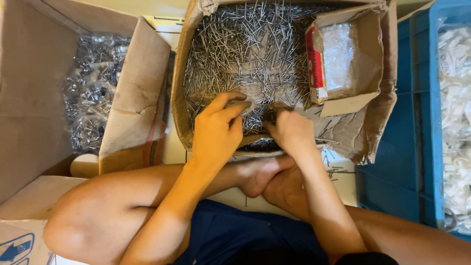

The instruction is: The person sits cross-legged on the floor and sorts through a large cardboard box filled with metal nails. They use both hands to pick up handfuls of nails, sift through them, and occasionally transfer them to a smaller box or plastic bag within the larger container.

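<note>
While both hands, left point(216, 130) and right point(290, 130), pinch nails point(245, 54) (loose), the cardboard box point(180, 88) sits between knees.

Hands: two, left hand point(216, 132) and right hand point(292, 131). Cardboard boxes: four in view — large nail box point(182, 73), small box point(343, 59) inside it, box of bagged parts point(137, 93), one partial box point(19, 230) lower left. Blue crates: one point(407, 122). Loose nails point(245, 49): too many to count. White pieces point(456, 98): uncountable heap.
</note>
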